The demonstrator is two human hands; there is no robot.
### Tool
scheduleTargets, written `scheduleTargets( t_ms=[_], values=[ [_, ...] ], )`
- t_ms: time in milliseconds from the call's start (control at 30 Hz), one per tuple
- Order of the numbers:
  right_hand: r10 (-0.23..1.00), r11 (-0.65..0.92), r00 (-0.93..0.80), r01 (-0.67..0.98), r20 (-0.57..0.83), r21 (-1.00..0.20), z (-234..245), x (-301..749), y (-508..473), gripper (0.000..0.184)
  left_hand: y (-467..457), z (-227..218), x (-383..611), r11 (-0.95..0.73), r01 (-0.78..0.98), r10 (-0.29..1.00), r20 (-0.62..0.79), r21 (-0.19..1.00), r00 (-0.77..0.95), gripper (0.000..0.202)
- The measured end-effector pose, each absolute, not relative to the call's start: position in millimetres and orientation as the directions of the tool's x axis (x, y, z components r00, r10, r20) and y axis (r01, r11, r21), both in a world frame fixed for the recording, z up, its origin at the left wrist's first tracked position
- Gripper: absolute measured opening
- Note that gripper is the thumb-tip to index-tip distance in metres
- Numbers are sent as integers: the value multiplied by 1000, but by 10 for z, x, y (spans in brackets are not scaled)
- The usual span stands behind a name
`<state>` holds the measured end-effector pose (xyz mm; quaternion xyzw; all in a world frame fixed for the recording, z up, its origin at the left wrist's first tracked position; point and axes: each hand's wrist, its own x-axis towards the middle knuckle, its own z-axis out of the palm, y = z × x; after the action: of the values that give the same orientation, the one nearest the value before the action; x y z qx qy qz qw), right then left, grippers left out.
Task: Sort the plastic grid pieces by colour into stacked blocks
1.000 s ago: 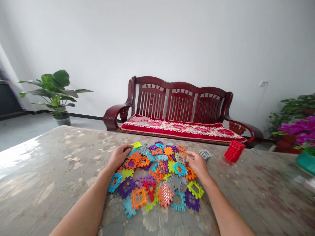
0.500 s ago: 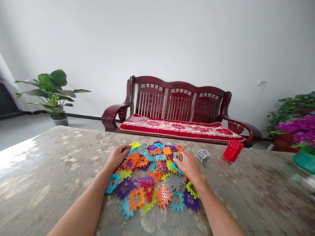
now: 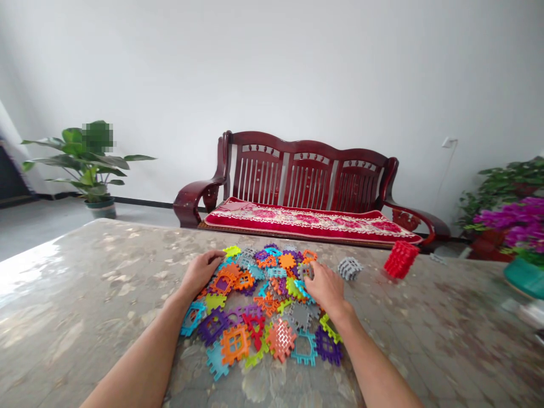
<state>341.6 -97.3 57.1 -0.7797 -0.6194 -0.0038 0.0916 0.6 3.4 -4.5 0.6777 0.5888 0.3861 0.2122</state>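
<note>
- Head view: patterned surface (image 3: 102,317).
- Mixed-colour interlocking plastic tiles (image 3: 281,340) on it, still loose.
- Left hand (image 3: 200,273), right hand (image 3: 327,286) at their edges; whether fingers (image 3: 213,255) grip cannot be told.
- Red tile stack (image 3: 401,260), grey tile stack (image 3: 351,268), already set apart.

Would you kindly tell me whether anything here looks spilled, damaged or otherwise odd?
A blocky, pixelated patch covers part of the potted plant at left, probably an image artifact rather than damage. On the table, interlocking plastic tiles lie jumbled, but none looks plainly broken and no spill shows.
</note>
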Motion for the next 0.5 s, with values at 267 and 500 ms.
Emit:
scheduleTargets(
  t_ms=[267,500],
  values=[
    [959,-172,216,958,185,-230,494,3485,-917,42,34,-49,8,-210,635,963,268,744,5,38],
    [964,-153,198,959,176,-238,473,3461,-916,43,22,-27,16,-228,625,959,283,746,11,36]
  ],
)
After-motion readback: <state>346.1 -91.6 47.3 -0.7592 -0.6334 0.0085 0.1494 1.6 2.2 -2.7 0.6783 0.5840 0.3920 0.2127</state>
